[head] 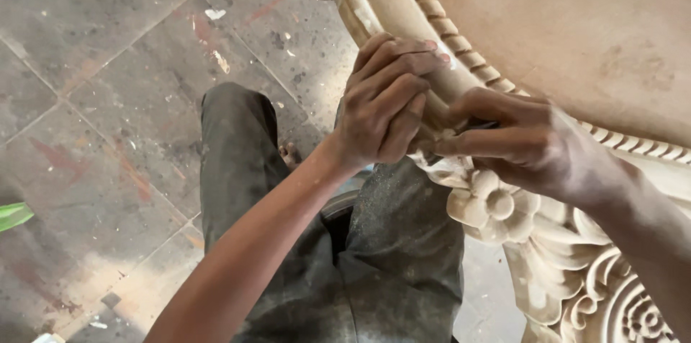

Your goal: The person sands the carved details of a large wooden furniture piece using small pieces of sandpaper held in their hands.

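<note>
A large carved wooden panel fills the right side, with a rope-pattern border, a rounded moulding and a carved flower. My left hand is curled over the rounded moulding and grips it. My right hand rests just right of it, fingers pinched on a small dark object that is mostly hidden; what it is cannot be told. Both hands meet just above the carved flower.
My dusty grey trousers and a bare foot show below the hands. The floor is stained stone tile with scattered chips. A green leaf tip pokes in at the left edge. Scroll carving continues at the bottom right.
</note>
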